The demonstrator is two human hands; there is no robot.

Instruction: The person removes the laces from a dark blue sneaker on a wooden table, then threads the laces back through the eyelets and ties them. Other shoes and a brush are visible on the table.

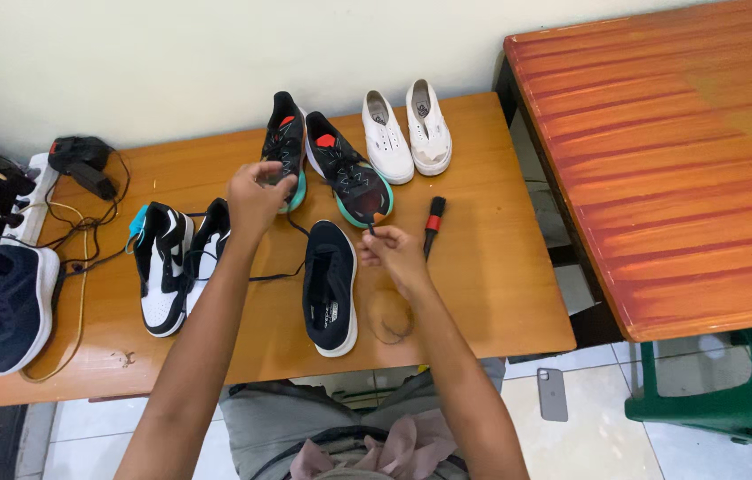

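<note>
Left hand, just left of frame centre, is clenched on one end of a thin black shoelace. Right hand, at centre, pinches the lace's other tip between its fingers. The lace trails across the orange-brown wooden table to a dark navy fabric sneaker lying between the hands. A black-and-white leather pair sits to the left; a red-and-black brush to the right.

Glossy wooden table, matt cloth shoe
</note>
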